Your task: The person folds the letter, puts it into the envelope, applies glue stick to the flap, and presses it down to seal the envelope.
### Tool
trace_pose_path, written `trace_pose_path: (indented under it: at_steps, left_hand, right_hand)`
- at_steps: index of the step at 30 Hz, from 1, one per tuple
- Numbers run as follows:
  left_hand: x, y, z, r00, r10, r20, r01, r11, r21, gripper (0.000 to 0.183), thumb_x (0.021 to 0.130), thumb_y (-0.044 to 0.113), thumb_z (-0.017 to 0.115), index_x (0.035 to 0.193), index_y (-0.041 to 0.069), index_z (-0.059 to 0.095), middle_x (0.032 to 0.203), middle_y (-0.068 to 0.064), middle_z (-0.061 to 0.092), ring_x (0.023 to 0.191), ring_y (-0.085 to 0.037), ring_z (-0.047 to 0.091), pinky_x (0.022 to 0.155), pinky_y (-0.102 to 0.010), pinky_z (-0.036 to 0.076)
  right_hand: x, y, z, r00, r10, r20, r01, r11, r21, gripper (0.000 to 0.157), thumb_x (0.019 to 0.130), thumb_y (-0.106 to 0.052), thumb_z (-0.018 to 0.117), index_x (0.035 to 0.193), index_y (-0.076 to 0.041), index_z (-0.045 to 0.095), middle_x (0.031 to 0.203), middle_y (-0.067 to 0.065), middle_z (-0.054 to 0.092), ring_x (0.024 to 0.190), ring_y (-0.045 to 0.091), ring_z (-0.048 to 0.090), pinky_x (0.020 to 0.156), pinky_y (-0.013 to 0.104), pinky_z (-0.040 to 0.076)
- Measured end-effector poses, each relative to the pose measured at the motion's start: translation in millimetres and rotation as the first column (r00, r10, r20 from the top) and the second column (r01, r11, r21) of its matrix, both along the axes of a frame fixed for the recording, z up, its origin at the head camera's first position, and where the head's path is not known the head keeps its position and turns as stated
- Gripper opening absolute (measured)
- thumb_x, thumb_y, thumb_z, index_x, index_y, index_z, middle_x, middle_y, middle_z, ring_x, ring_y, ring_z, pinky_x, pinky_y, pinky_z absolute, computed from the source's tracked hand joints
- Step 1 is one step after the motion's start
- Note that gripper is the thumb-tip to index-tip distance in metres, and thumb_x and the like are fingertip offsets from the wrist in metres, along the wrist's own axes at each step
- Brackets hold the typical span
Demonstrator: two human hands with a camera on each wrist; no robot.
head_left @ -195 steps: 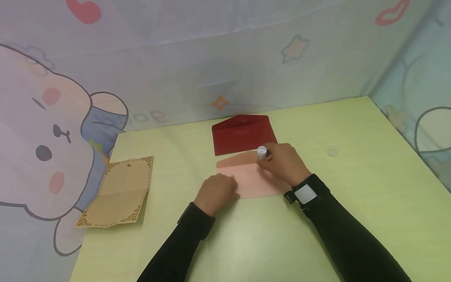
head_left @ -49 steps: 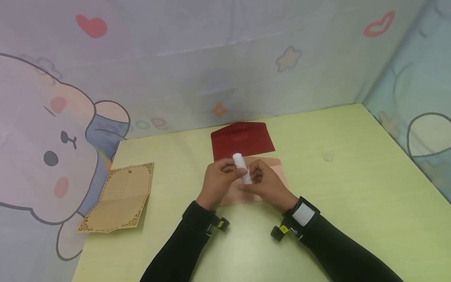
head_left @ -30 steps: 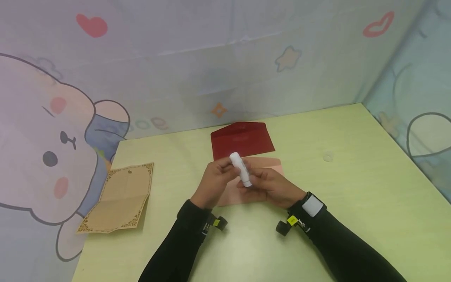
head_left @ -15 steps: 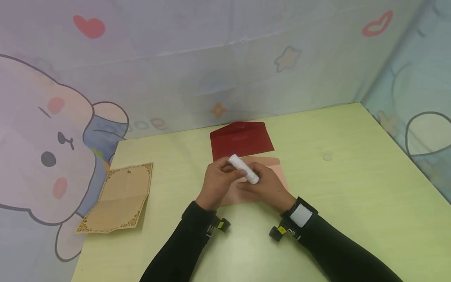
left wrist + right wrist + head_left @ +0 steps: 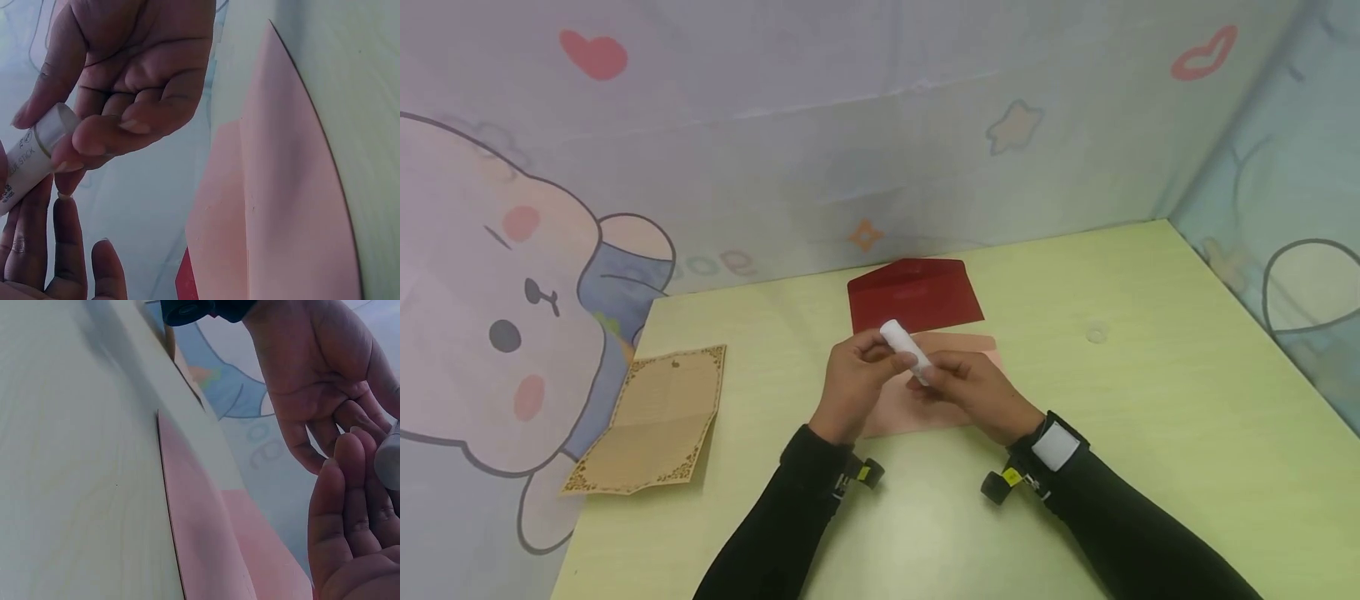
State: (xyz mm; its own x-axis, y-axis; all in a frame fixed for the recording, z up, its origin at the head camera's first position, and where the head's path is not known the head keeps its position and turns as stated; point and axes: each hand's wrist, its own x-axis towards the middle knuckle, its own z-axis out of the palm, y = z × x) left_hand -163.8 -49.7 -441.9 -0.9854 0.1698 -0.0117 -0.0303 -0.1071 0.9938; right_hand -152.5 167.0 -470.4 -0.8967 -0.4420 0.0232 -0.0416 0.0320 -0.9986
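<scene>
Both hands hold a white glue stick [image 5: 901, 340] in the air over the pink envelope [image 5: 898, 412]. The left hand [image 5: 853, 383] grips its upper part between thumb and fingers. At the lower end, the thumb and fingers of the right hand [image 5: 988, 392] pinch it. Printed letters show on the glue stick [image 5: 28, 159] in the left wrist view, where the right hand [image 5: 140, 69] is at its end. Only one end of the glue stick [image 5: 389, 464] shows in the right wrist view. The pink envelope lies on the table with its flap raised at the far side.
A red envelope [image 5: 916, 292] lies behind the pink one. At the left edge rests a creased tan letter sheet [image 5: 658, 417] with a decorated border. A small clear round thing [image 5: 1097, 332] sits on the table [image 5: 1150, 467] to the right. A printed cloth backdrop [image 5: 775, 125] rises behind.
Earlier the right hand held the glue stick upright at the pink envelope's flap, while the left touched the envelope. Both hands have since lifted to the glue stick; the right shifts at its lower end.
</scene>
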Motion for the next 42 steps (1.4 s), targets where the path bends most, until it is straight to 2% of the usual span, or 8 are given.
trace_pose_path:
  at_steps: [7,16,24,28,34,37,39,42]
  left_hand:
    - [1.2,2.3,0.0,1.000,0.012,-0.004,-0.012,0.999,-0.047,0.026,0.097,0.006,0.089,0.121,0.000,0.081,0.102,-0.005,0.086,0.099,-0.010,0.077,0.094,-0.029,0.061]
    - [1.6,4.2,-2.7,1.000,-0.005,-0.015,0.004,0.997,-0.071,0.031,0.100,0.012,0.088,0.128,0.002,0.081,0.113,-0.011,0.086,0.106,-0.011,0.077,0.093,-0.029,0.061]
    - [1.5,5.2,-4.7,1.000,-0.017,-0.012,0.016,0.995,-0.095,0.031,0.101,0.016,0.087,0.130,0.005,0.081,0.117,-0.011,0.084,0.111,-0.013,0.075,0.098,-0.031,0.062]
    - [1.4,5.1,-5.7,1.000,-0.009,-0.019,0.007,0.993,-0.120,0.030,0.100,0.017,0.087,0.128,0.006,0.082,0.117,-0.010,0.083,0.111,-0.014,0.076,0.100,-0.033,0.063]
    - [1.8,6.6,-8.6,0.996,-0.060,-0.068,0.045,0.979,-0.200,0.032,0.100,0.019,0.087,0.129,0.007,0.083,0.122,-0.012,0.083,0.112,-0.018,0.076,0.096,-0.033,0.064]
    - [2.8,4.0,-5.0,0.988,-0.115,-0.107,0.072,0.935,-0.346,0.041,0.106,0.028,0.082,0.142,0.008,0.079,0.133,-0.012,0.083,0.120,-0.024,0.078,0.102,-0.040,0.066]
    - [4.5,-1.1,-0.4,0.978,-0.166,-0.129,0.085,0.873,-0.479,0.048,0.110,0.035,0.076,0.150,0.009,0.074,0.142,-0.010,0.081,0.127,-0.028,0.079,0.108,-0.046,0.066]
    - [6.4,-11.5,4.7,0.964,-0.240,-0.118,0.110,0.758,-0.643,0.053,0.114,0.041,0.069,0.157,0.011,0.068,0.154,-0.007,0.075,0.141,-0.031,0.074,0.119,-0.052,0.060]
  right_hand:
    - [0.4,-0.3,1.2,0.999,-0.032,-0.001,0.032,0.999,0.018,0.034,0.113,-0.015,0.071,0.134,0.012,0.074,0.122,0.009,0.084,0.105,0.007,0.081,0.100,0.026,0.067]
    - [1.2,-1.8,2.9,0.998,-0.067,0.010,0.067,0.997,0.042,0.029,0.109,-0.012,0.076,0.129,0.010,0.076,0.117,-0.002,0.081,0.104,0.008,0.080,0.098,0.028,0.067]
    - [1.5,-4.0,2.6,0.994,-0.109,-0.029,0.111,0.988,0.107,0.030,0.108,-0.016,0.078,0.131,0.004,0.078,0.129,0.014,0.079,0.107,0.014,0.078,0.097,0.032,0.065]
    - [1.4,-7.6,4.3,0.977,-0.176,-0.120,0.197,0.961,0.194,0.033,0.106,-0.021,0.082,0.135,-0.005,0.079,0.138,0.013,0.079,0.115,0.020,0.076,0.102,0.034,0.063]
    - [3.1,-5.7,11.7,0.949,-0.222,-0.222,0.282,0.913,0.294,0.035,0.103,-0.027,0.086,0.133,-0.010,0.080,0.131,0.008,0.082,0.111,0.022,0.076,0.104,0.039,0.063]
    - [1.1,8.8,16.2,0.940,-0.232,-0.250,0.313,0.880,0.357,0.039,0.104,-0.030,0.086,0.137,-0.011,0.079,0.132,0.009,0.083,0.111,0.024,0.079,0.100,0.038,0.065]
    - [-2.9,26.8,17.8,0.930,-0.257,-0.265,0.352,0.832,0.429,0.042,0.105,-0.033,0.084,0.139,-0.009,0.079,0.131,0.013,0.083,0.112,0.029,0.080,0.095,0.040,0.065]
    - [-11.9,62.6,16.2,0.913,-0.313,-0.261,0.407,0.724,0.557,0.047,0.106,-0.037,0.081,0.140,-0.005,0.078,0.129,0.019,0.083,0.111,0.033,0.079,0.087,0.036,0.062]
